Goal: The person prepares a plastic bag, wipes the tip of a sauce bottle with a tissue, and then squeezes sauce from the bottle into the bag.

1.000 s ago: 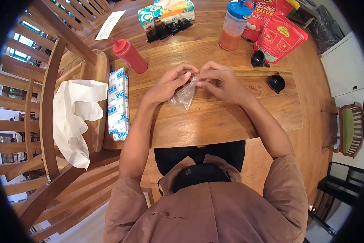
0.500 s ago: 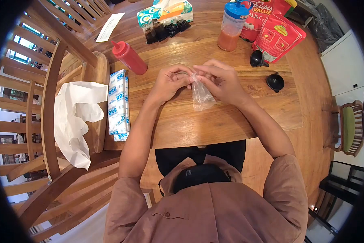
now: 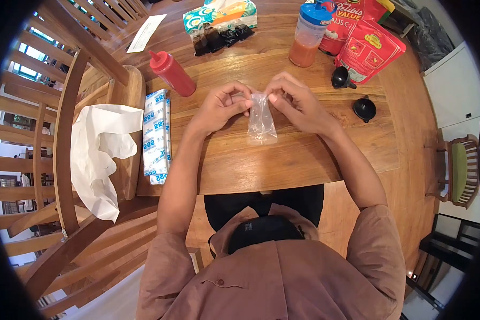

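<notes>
— So, where do we stand?
— Our left hand (image 3: 218,106) and right hand (image 3: 298,104) pinch the small clear bag (image 3: 262,124) by its top edge, above the table (image 3: 282,160). It looks empty; the red squeeze bottle (image 3: 170,73) stands apart, untouched.

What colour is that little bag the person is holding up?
The little bag is clear, see-through plastic with no colour of its own; the head view shows it best.

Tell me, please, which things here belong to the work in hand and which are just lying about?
In hand: clear plastic bag, pinched at its top by left hand and right hand.
Lying about, untouched: red squeeze bottle, blue-printed pack, black funnels, blue-lidded jar, red pouches.
</notes>
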Tool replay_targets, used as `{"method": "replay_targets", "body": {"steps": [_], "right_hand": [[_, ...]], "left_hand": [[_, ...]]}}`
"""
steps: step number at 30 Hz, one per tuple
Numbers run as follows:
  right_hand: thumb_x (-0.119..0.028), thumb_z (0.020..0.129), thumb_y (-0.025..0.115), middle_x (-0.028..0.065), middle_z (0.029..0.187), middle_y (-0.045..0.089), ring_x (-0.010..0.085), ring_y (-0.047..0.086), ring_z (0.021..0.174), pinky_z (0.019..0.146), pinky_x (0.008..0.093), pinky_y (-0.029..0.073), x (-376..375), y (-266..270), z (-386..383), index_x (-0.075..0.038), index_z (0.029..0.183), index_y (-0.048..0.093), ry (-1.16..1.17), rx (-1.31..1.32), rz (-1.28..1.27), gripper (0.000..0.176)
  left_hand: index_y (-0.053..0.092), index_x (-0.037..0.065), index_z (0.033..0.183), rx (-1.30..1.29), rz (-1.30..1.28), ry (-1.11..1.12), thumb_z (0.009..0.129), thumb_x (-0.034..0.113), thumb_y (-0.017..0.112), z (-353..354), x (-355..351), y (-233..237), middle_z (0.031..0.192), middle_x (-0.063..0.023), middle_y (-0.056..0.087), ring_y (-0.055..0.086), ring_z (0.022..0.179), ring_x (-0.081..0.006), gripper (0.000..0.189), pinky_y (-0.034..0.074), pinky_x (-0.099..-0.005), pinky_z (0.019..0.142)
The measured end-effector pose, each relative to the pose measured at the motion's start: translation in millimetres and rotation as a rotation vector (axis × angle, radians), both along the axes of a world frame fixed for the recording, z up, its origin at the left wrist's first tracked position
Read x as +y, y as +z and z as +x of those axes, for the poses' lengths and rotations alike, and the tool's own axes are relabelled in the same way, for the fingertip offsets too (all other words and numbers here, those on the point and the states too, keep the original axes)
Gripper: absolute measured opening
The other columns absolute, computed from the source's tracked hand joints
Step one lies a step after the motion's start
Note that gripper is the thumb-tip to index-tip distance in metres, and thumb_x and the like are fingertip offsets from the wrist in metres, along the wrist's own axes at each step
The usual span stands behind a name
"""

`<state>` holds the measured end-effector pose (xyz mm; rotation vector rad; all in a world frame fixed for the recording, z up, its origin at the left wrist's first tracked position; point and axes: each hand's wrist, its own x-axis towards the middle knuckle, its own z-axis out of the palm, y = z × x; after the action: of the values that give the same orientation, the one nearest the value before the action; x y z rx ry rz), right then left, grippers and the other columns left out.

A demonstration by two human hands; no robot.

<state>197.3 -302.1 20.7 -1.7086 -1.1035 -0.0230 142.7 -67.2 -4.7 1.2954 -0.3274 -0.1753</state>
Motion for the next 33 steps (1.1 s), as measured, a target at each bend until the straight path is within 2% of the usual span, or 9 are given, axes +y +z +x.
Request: {"method": "replay_targets", "body": {"steps": [3, 5, 13, 19, 22, 24, 27, 30, 33], "right_hand": [[-0.021, 0.098, 0.061, 0.0044, 0.086, 0.057, 0.009, 0.051, 0.074, 0.061, 0.0259, 0.04, -1.0, -4.3, -0.1, -0.004, 0.1, 0.063, 0.085, 0.131, 0.003, 0.018], [-0.017, 0.1, 0.059, -0.0018, 0.087, 0.054, 0.0043, 0.046, 0.077, 0.064, 0.0226, 0.037, -1.6, -8.7, 0.6, -0.002, 0.1, 0.063, 0.255, 0.489, -0.075, 0.016], [-0.019, 0.1, 0.06, -0.0017, 0.076, 0.053, 0.0046, 0.043, 0.07, 0.059, 0.0244, 0.035, -7.1, 2.1, 1.5, -0.001, 0.086, 0.063, 0.201, 0.353, -0.196, 0.022], [-0.017, 0.097, 0.063, 0.0019, 0.077, 0.053, 0.0097, 0.047, 0.068, 0.059, 0.0266, 0.036, -3.6, -4.6, 3.2, -0.001, 0.086, 0.064, 0.208, 0.174, -0.075, 0.019], [-0.016, 0.096, 0.064, 0.0026, 0.079, 0.055, 0.0112, 0.049, 0.069, 0.059, 0.0272, 0.037, -4.5, -0.3, 1.2, -0.001, 0.088, 0.065, 0.223, 0.137, -0.081, 0.017], [-0.016, 0.096, 0.065, 0.0029, 0.08, 0.056, 0.0116, 0.05, 0.07, 0.06, 0.0274, 0.038, -4.2, 1.5, -0.4, -0.001, 0.089, 0.065, 0.23, 0.149, -0.103, 0.016], [-0.016, 0.096, 0.064, 0.0029, 0.08, 0.055, 0.0114, 0.05, 0.071, 0.059, 0.0276, 0.038, -3.3, 1.7, -1.8, -0.001, 0.089, 0.065, 0.243, 0.145, -0.12, 0.016], [-0.016, 0.097, 0.063, 0.0025, 0.079, 0.055, 0.0114, 0.049, 0.07, 0.059, 0.0279, 0.037, -2.4, -0.1, -1.2, -0.002, 0.087, 0.063, 0.254, 0.181, -0.11, 0.017], [-0.016, 0.097, 0.063, 0.0023, 0.079, 0.054, 0.0106, 0.048, 0.069, 0.058, 0.0274, 0.036, -3.0, -0.9, 1.0, -0.002, 0.085, 0.061, 0.281, 0.171, -0.105, 0.018]], "left_hand": [[0.057, 0.0, 0.104, -0.024, 0.105, -0.071, 0.094, 0.002, 0.063, -0.7, -0.5, 0.0, 0.111, -0.0074, 0.062, 0.061, 0.091, -0.0094, 0.012, 0.053, -0.0256, 0.078], [0.056, 0.0, 0.104, -0.032, 0.107, -0.06, 0.095, 0.002, 0.063, -1.0, -3.2, -0.2, 0.109, -0.0067, 0.062, 0.06, 0.093, -0.0091, 0.012, 0.052, -0.0252, 0.08], [0.055, 0.002, 0.104, -0.008, 0.132, -0.108, 0.098, 0.006, 0.059, -2.9, -2.4, 2.8, 0.105, -0.0039, 0.06, 0.057, 0.094, -0.0074, 0.009, 0.048, -0.0235, 0.083], [0.057, 0.003, 0.111, 0.052, -0.035, -0.075, 0.097, 0.021, 0.063, -10.4, -20.2, 13.7, 0.099, 0.0, 0.06, 0.056, 0.093, -0.0082, 0.023, 0.045, -0.0254, 0.082], [0.062, 0.003, 0.103, 0.049, 0.043, -0.167, 0.095, 0.026, 0.064, -6.9, -12.4, 7.6, 0.094, 0.0001, 0.061, 0.057, 0.091, -0.009, 0.025, 0.045, -0.0266, 0.082], [0.062, 0.0, 0.094, 0.038, 0.158, -0.27, 0.093, 0.027, 0.064, -4.6, -7.3, 6.6, 0.096, -0.0032, 0.056, 0.05, 0.09, -0.0105, 0.027, 0.04, -0.028, 0.08], [0.062, 0.0, 0.085, -0.031, 0.237, -0.201, 0.094, 0.028, 0.065, -7.1, -7.3, 7.3, 0.089, -0.0012, 0.054, 0.048, 0.084, -0.009, 0.03, 0.039, -0.0265, 0.073], [0.06, 0.002, 0.085, -0.004, 0.448, -0.181, 0.095, 0.029, 0.066, -8.9, -6.8, 6.9, 0.085, 0.0016, 0.052, 0.046, 0.079, -0.0071, 0.03, 0.037, -0.0244, 0.068], [0.058, 0.003, 0.088, -0.014, 0.444, -0.149, 0.095, 0.029, 0.067, -8.2, -7.4, 5.9, 0.084, 0.003, 0.051, 0.046, 0.077, -0.0059, 0.029, 0.036, -0.0227, 0.065]]}}
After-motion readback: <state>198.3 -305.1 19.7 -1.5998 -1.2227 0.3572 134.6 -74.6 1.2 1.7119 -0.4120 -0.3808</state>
